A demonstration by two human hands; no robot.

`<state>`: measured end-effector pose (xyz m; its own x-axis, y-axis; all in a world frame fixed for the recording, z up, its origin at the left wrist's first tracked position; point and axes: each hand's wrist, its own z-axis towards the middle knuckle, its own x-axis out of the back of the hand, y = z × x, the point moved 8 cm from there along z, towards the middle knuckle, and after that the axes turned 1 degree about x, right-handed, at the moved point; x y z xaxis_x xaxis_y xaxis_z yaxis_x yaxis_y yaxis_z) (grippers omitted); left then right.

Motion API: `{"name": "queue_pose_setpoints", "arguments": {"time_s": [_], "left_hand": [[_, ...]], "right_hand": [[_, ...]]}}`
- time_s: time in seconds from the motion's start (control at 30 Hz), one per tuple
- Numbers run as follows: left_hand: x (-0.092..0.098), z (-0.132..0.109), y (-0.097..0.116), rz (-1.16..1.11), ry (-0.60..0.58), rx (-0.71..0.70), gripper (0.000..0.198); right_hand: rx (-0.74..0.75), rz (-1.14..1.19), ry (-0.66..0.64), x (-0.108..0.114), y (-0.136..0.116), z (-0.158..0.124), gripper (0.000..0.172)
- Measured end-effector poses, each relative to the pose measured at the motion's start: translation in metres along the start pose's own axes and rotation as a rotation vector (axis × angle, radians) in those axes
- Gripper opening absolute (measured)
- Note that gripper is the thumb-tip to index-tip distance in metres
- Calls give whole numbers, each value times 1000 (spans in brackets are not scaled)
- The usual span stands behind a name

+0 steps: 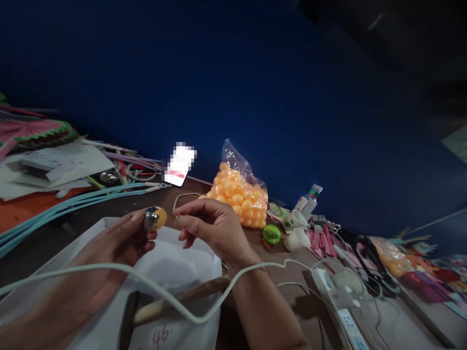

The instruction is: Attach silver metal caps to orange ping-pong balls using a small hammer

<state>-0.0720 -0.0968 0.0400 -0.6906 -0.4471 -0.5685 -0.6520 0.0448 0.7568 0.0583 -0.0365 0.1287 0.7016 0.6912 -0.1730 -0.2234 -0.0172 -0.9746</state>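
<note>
Between the fingertips of my left hand [122, 243] is a small ball [155, 218], part shiny silver and part yellow. My right hand [219, 231] is just to its right, thumb and forefinger pinched together. Something tiny shows at those fingertips, too small to name. Both hands are above an open white box [175, 257]. A hammer with a wooden handle [178, 299] and dark head lies below them, near a label reading "46". A white cable [120, 268] crosses in front of both forearms.
Behind my right hand stands a clear bag of orange balls [237, 194]. A lit phone [178, 165] leans at the back. Light blue cords [73, 209] lie left. To the right are a green ball [271, 234], a bottle [309, 201], a white cup [297, 239] and a power strip [339, 306].
</note>
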Motion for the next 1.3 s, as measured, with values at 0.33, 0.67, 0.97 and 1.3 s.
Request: {"name": "queue_pose_setpoints", "arguments": {"time_s": [0.33, 0.67, 0.97, 1.3], "left_hand": [[7, 3, -1, 88, 26, -55, 52], [6, 3, 1, 141, -57, -113, 43], [4, 0, 2, 194, -33, -130, 53], [-7, -14, 12, 193, -5, -188, 42]], "right_hand": [[-32, 17, -11, 9, 23, 2, 18], [-21, 109, 2, 4, 30, 7, 21], [-103, 106, 34, -1, 29, 7, 42], [-186, 73, 22, 6, 40, 4, 30]]}}
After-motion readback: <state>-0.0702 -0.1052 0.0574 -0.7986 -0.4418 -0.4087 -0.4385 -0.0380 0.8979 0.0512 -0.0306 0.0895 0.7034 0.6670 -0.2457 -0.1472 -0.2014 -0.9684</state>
